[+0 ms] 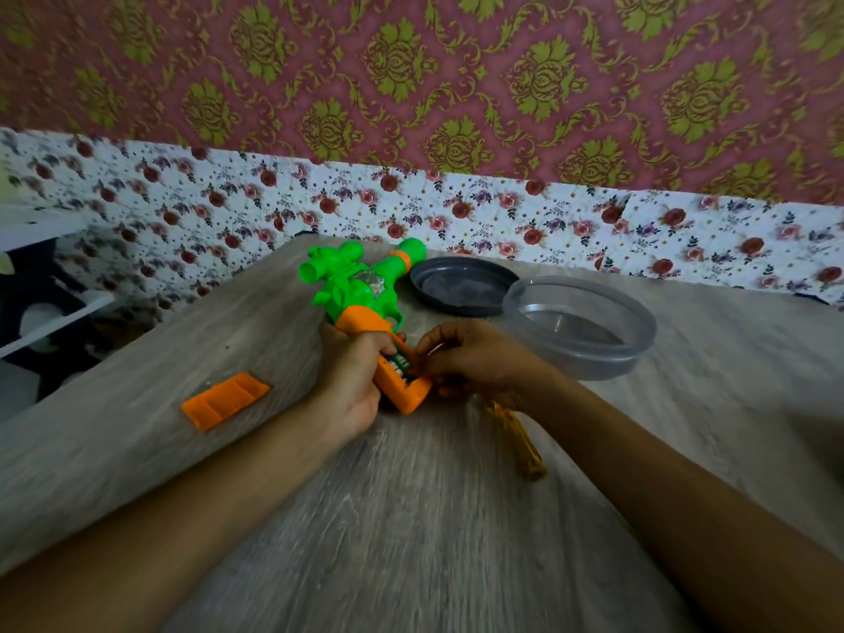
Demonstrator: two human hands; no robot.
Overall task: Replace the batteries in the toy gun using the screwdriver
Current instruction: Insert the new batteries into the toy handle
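Note:
A green and orange toy gun (361, 285) lies on the wooden table (411, 518), barrel pointing away from me. My left hand (351, 381) grips its orange handle from the left. The handle's battery compartment is uncovered, and batteries (402, 365) show inside it. My right hand (475, 358) rests at the compartment with its fingertips on the batteries. The orange battery cover (224, 400) lies on the table to the left. A yellow-handled screwdriver (520, 443) lies on the table, partly hidden under my right wrist.
A dark grey lid (461, 285) and a clear round plastic container (580, 326) sit behind and right of the gun. The table's left edge drops off near a white shelf (41, 322). A floral wall runs along the back.

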